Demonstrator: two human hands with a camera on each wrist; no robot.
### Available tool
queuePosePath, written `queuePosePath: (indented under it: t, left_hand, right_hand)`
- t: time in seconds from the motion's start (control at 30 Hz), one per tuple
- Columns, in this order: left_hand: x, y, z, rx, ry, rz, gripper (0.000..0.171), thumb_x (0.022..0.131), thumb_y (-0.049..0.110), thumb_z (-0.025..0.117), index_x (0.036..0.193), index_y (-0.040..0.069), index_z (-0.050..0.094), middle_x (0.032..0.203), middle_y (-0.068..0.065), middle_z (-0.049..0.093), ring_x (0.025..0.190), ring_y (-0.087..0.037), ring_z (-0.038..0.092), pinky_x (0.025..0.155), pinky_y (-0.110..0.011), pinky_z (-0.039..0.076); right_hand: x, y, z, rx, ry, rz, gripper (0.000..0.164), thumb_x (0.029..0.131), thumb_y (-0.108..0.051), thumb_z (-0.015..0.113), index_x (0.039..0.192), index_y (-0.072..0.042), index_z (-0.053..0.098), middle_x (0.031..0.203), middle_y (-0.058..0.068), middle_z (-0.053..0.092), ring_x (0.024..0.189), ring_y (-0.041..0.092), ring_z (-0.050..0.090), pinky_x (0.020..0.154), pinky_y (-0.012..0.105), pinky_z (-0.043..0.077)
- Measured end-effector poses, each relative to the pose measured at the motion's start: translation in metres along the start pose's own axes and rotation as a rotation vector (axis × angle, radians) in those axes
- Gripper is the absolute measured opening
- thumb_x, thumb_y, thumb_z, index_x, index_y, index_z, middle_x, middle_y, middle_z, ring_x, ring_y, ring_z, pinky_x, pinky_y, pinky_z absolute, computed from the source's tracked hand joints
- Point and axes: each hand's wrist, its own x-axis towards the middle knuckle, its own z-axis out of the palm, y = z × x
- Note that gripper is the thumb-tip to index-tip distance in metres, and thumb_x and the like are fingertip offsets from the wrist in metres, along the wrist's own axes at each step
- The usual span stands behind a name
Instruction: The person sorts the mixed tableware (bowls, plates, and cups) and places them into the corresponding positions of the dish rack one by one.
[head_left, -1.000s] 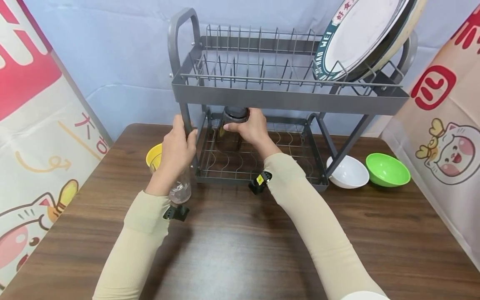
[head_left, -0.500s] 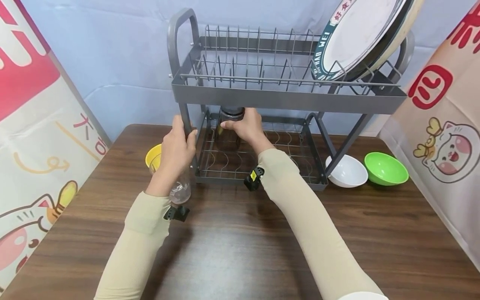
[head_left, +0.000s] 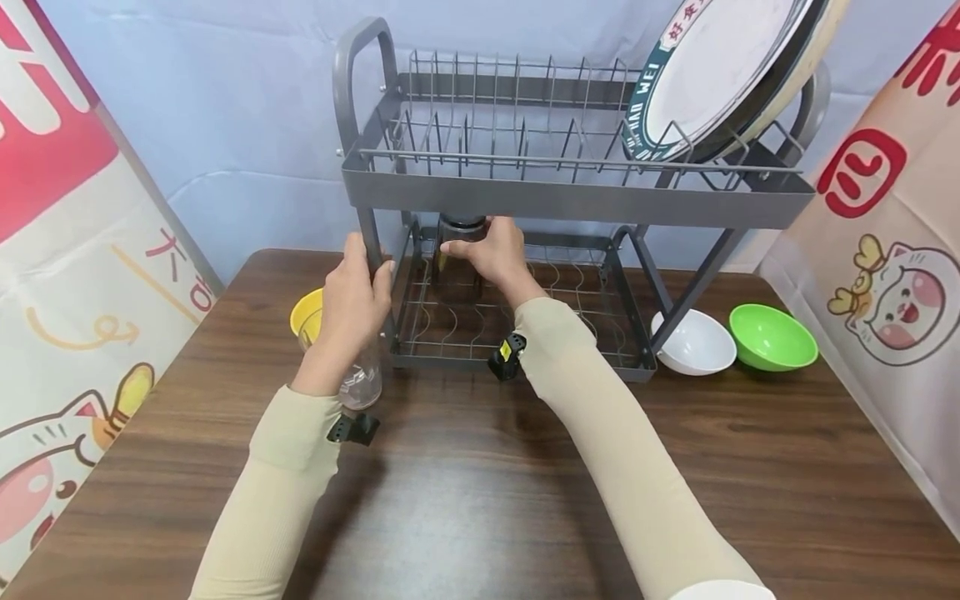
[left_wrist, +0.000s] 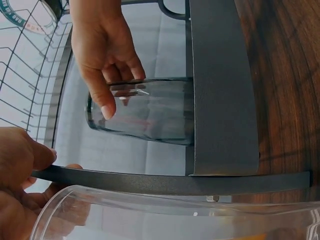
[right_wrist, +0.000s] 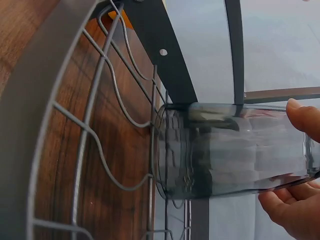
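Observation:
My right hand (head_left: 501,257) reaches under the upper tier of the grey dish rack (head_left: 570,198) and grips a smoky grey drinking glass (right_wrist: 230,150) near its upper end, thumb on one side and fingers on the other. The glass stands upright over the wire lower tier, its lower end right at the wires in the right wrist view. With my left hand (head_left: 352,293), I hold the rack's front left post (left_wrist: 130,182). A clear cup (head_left: 362,385) stands just outside that post, partly hidden by my left hand and wrist.
Behind the clear cup is a yellow bowl (head_left: 305,312). A white bowl (head_left: 697,343) and a green bowl (head_left: 774,337) sit on the wooden table (head_left: 465,500) right of the rack. Large plates (head_left: 723,75) lean in the upper tier's right end.
My right hand has shifted slightly left with the glass between the first frame and the second, and has stayed nearly still since. My left hand keeps its hold on the post.

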Motion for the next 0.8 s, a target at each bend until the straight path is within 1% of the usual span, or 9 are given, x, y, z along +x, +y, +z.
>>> queuePosePath:
  t: [0.07,0.2,0.33,0.5,0.53,0.67,0.8]
  left_hand:
    - [0.0002,-0.0001,-0.0005,0.004,-0.002,-0.001,0.020,0.095,0.015,0.052,0.105,0.001,0.042,0.075,-0.014,0.054,0.065,-0.033,0.056,0.056,-0.043,0.043]
    - [0.0000,-0.0010,-0.0001,0.012,-0.006,-0.010,0.021,0.094,0.015,0.053,0.105,0.001,0.041,0.073,-0.014,0.053,0.064,-0.033,0.056,0.055,-0.043,0.042]
    - [0.0002,-0.0012,0.0014,0.012,-0.003,-0.007,0.021,0.094,0.015,0.053,0.105,0.002,0.041,0.073,-0.013,0.053,0.065,-0.033,0.056,0.056,-0.044,0.043]
    - [-0.0001,-0.0002,0.0030,-0.003,-0.001,-0.004,0.020,0.094,0.014,0.054,0.105,0.002,0.042,0.074,-0.013,0.054,0.065,-0.032,0.056,0.057,-0.044,0.045]
    - [-0.0002,-0.0001,0.0027,-0.005,0.002,-0.006,0.020,0.094,0.015,0.054,0.104,0.002,0.042,0.074,-0.013,0.054,0.065,-0.032,0.056,0.057,-0.044,0.045]
    - [-0.0004,-0.0009,0.0011,-0.007,0.006,-0.016,0.019,0.094,0.015,0.053,0.104,0.002,0.042,0.076,-0.014,0.056,0.066,-0.033,0.056,0.058,-0.044,0.045]
    - [-0.0005,-0.0018,0.0017,0.003,0.005,-0.019,0.020,0.094,0.016,0.053,0.104,0.002,0.042,0.075,-0.014,0.055,0.065,-0.033,0.056,0.057,-0.044,0.045]
  right_hand:
    - [0.0004,-0.0002,0.0031,-0.002,-0.006,0.008,0.056,0.073,-0.031,0.080,0.115,-0.003,0.055,0.106,0.009,0.059,0.091,0.023,0.054,0.076,0.035,0.045]
    - [0.0001,-0.0018,0.0075,-0.038,-0.021,0.028,0.066,0.074,-0.035,0.079,0.122,-0.002,0.047,0.111,0.011,0.054,0.096,0.024,0.053,0.079,0.036,0.045]
    - [-0.0001,-0.0033,0.0091,-0.056,-0.018,0.014,0.064,0.075,-0.036,0.078,0.119,-0.001,0.048,0.107,0.013,0.054,0.094,0.026,0.053,0.079,0.038,0.045]
    - [0.0000,-0.0031,0.0101,-0.100,-0.006,-0.020,0.069,0.078,-0.036,0.075,0.130,-0.002,0.044,0.115,0.014,0.052,0.104,0.028,0.050,0.087,0.039,0.042]
    - [0.0001,-0.0032,0.0104,-0.107,-0.008,-0.022,0.068,0.078,-0.036,0.074,0.130,-0.002,0.045,0.115,0.014,0.053,0.104,0.027,0.051,0.086,0.039,0.042]
    - [0.0006,-0.0043,0.0103,-0.114,-0.025,-0.015,0.064,0.079,-0.037,0.073,0.128,-0.005,0.048,0.112,0.011,0.055,0.102,0.026,0.052,0.084,0.039,0.044]
    - [0.0012,-0.0041,0.0085,-0.094,-0.041,0.011,0.064,0.082,-0.037,0.071,0.132,-0.006,0.044,0.118,0.012,0.053,0.111,0.029,0.049,0.086,0.041,0.043]
